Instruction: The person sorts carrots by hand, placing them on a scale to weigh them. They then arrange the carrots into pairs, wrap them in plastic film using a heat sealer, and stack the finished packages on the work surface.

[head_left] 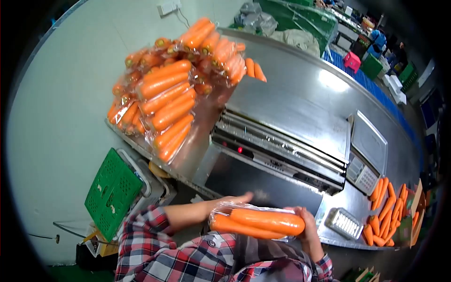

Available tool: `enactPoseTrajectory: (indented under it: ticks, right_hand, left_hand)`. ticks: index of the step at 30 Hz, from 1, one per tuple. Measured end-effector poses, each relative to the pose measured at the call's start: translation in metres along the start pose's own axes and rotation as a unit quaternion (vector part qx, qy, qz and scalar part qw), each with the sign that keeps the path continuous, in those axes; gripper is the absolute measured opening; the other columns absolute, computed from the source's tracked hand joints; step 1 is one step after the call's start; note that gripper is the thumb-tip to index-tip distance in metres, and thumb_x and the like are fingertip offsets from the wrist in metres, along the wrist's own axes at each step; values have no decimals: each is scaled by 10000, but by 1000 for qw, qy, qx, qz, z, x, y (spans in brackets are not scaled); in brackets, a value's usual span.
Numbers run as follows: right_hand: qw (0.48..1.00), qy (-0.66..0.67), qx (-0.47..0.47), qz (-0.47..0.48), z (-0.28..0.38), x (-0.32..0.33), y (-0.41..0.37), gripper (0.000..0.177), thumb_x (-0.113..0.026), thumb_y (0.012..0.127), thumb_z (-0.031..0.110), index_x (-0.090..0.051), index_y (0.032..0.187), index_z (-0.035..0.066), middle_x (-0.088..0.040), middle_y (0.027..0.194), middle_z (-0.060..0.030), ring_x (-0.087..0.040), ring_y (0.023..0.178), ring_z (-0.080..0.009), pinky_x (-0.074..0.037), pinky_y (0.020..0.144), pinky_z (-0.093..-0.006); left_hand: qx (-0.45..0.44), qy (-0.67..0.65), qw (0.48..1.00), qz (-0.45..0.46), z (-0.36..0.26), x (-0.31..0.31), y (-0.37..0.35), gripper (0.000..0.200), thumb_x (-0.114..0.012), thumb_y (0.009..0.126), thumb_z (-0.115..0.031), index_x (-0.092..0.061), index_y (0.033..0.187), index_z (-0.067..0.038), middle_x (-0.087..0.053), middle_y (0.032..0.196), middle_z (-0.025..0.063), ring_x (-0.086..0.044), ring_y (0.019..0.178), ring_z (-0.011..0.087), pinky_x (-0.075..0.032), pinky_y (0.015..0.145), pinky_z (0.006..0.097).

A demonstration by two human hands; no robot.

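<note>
A film-wrapped pack of carrots (268, 222) is held close to my body, above the front edge of the steel table. My right hand (307, 228) grips its right end. My left hand (230, 201) is at the far left side of the pack, partly hidden behind it and the clear film, with a finger or thumb reaching past it. Just beyond the hands lies the dark plate (253, 181) of a film-wrapping machine (277, 152), which has a small red light.
Wrapped carrot packs (164, 96) are piled on the left of the steel table (291, 89). To the right are a weighing scale (364, 176), an empty tray (345, 223) and loose carrots (387, 214). A green crate (114, 192) stands by the wall.
</note>
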State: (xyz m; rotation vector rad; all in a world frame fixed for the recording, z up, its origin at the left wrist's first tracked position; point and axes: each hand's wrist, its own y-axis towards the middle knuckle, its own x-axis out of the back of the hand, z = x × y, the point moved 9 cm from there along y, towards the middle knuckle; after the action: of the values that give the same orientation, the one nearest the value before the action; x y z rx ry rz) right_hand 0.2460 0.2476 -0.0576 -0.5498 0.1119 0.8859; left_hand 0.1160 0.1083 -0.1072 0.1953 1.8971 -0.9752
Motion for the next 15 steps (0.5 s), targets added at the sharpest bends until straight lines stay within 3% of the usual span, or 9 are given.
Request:
enactPoseTrajectory:
  ticks: [2, 3, 4, 6, 10, 11, 12, 14, 15]
  right_hand:
    - [995, 47, -36, -75, 3, -1, -7, 494, -403, 946, 350, -580, 1055, -99, -631, 1014, -206, -639, 872, -242, -509, 797, -319]
    - [990, 77, -52, -104, 3, -4, -7, 493, -396, 948, 343, -579, 1051, -103, -632, 1005, -206, -640, 863, -247, -511, 792, -325]
    - [983, 107, -70, -133, 0, -7, -7, 493, -389, 950, 337, -578, 1047, -107, -633, 995, -206, -641, 855, -251, -513, 786, -330]
    - [984, 95, -72, -131, -4, -4, 3, 495, -370, 956, 326, -579, 1041, -114, -636, 973, -213, -642, 865, -270, -508, 815, -344]
    - [983, 172, -17, -53, 18, -32, 23, 518, -353, 960, 426, -482, 1202, -13, -576, 1138, -188, -594, 996, -296, -500, 832, -422]
    - [977, 199, -31, -76, -1, -14, 34, 479, -256, 995, 357, -443, 1256, 3, -508, 1255, -151, -536, 1097, -279, -484, 864, -380]
    - [986, 163, 21, 20, 17, -31, 39, 438, -298, 994, 328, -459, 1230, -5, -527, 1223, -173, -554, 1070, -277, -486, 852, -398]
    - [995, 56, 70, 52, 27, -36, 40, 435, -402, 964, 340, -460, 1215, -11, -557, 1164, -207, -586, 1007, -312, -491, 822, -444]
    - [993, 94, 56, 50, 24, -35, 40, 374, -444, 958, 271, -480, 1185, -25, -582, 1103, -209, -602, 951, -295, -496, 794, -411]
  left_hand:
    - [-144, -93, 978, 122, -37, -11, -50, 768, -356, 889, -603, -416, 1316, 32, -479, 1306, 152, -470, 1196, 244, -335, 1037, 363]
    - [-234, -54, 963, 119, -46, -8, -63, 666, -379, 931, -529, -435, 1309, 16, -503, 1280, 129, -489, 1167, 204, -348, 1023, 345]
    - [-297, 264, 911, -110, -48, 6, -67, 520, -419, 960, -413, -499, 1247, 13, -553, 1207, 97, -521, 1099, 154, -385, 971, 305]
    - [-287, 294, 882, -231, -50, 8, -74, 373, -457, 961, -304, -572, 1131, 7, -608, 1073, 66, -565, 976, 126, -432, 874, 258]
    - [-369, 103, 896, -224, -88, 3, -101, 321, -514, 941, -291, -609, 999, 10, -632, 907, 41, -595, 806, 110, -476, 739, 250]
    - [-400, 109, 879, -236, -108, 11, -117, 323, -514, 939, -289, -601, 1015, 12, -630, 940, 53, -599, 827, 123, -487, 745, 266]
    - [-428, 115, 862, -247, -130, 19, -136, 326, -514, 938, -288, -593, 1032, 14, -628, 973, 66, -603, 848, 136, -498, 750, 282]
    - [-547, 38, 802, -237, -190, 5, -186, 352, -510, 932, -307, -562, 1087, 5, -614, 1035, 92, -611, 892, 188, -518, 770, 340]
    - [-598, -31, 761, -248, -215, 11, -211, 371, -514, 925, -323, -548, 1110, -3, -606, 1056, 99, -609, 914, 210, -519, 786, 362]
